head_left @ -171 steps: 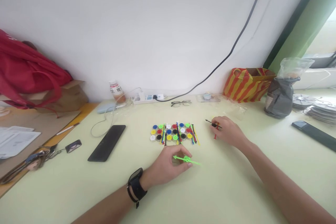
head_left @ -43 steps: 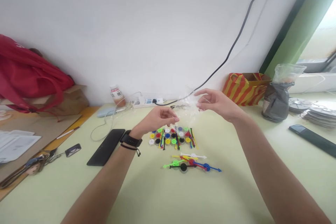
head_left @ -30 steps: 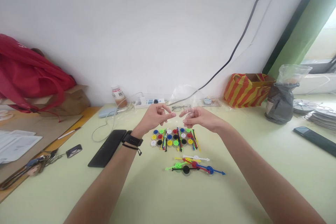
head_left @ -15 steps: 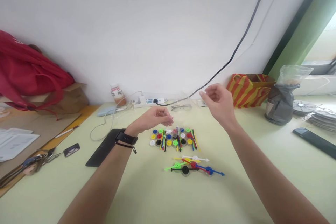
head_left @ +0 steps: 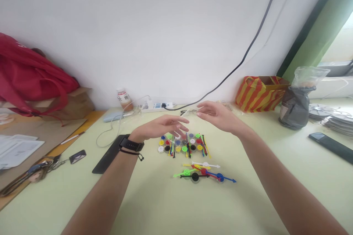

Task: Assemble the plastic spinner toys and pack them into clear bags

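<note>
My left hand (head_left: 162,126), with a black watch (head_left: 131,144) on its wrist, hovers over the back left of a cluster of small coloured discs (head_left: 178,149) and bundled arrow pointers (head_left: 203,145). Its fingers are stretched and spread. My right hand (head_left: 216,116) is behind and right of the cluster, thumb and fingers apart. I make out nothing held in either hand. Nearer me lie assembled arrow spinners: a black one (head_left: 195,177), a green one (head_left: 186,172), a blue one (head_left: 220,177), and red, yellow and white ones, partly overlapping.
At the back are a power strip (head_left: 156,107), glasses (head_left: 190,112) and a bottle (head_left: 124,100). A black tablet-like slab (head_left: 110,156) lies left, beyond it keys (head_left: 41,169). Right stand a striped bag (head_left: 256,95), a grey bag (head_left: 295,110) and a phone (head_left: 331,147).
My right hand has come down and left, towards my left hand. Both hands' fingers, curled before, have straightened. The spinners and discs stay in place.
</note>
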`<state>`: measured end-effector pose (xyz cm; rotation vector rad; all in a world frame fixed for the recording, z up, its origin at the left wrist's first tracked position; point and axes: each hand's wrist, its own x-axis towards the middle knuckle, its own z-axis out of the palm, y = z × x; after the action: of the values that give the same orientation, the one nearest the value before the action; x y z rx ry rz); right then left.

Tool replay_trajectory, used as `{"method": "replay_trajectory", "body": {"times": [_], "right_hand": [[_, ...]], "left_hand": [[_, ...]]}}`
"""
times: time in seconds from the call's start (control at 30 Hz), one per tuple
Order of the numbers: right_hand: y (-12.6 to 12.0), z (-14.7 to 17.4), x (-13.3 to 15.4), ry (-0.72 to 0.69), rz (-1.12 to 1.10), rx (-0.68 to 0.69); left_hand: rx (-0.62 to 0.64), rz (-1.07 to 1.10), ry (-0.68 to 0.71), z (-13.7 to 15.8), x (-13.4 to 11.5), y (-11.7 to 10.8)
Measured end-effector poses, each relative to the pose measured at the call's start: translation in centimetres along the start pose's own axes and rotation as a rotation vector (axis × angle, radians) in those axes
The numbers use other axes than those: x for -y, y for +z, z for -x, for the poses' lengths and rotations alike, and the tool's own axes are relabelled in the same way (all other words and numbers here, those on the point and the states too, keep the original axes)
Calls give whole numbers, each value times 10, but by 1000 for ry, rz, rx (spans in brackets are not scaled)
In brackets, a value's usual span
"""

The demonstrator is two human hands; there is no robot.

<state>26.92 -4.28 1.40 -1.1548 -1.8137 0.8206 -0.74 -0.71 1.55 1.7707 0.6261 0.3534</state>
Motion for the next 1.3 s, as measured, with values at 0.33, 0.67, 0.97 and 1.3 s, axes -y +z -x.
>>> {"method": "replay_trajectory", "body": {"times": [0.33, 0.67, 0.97, 1.3], "right_hand": [[-7, -7, -16, 131, -145, 224], [-8, -4, -11, 24, -280, 447], [-7, 0, 2, 15, -326, 473], [-16, 4, 7, 34, -248, 620]], "left_hand": [[-42, 32, -114, 3, -4, 0], [-68, 13, -105, 4, -6, -1], [-83, -32, -71, 2, -15, 7], [9, 38, -84, 8, -35, 18]]}}
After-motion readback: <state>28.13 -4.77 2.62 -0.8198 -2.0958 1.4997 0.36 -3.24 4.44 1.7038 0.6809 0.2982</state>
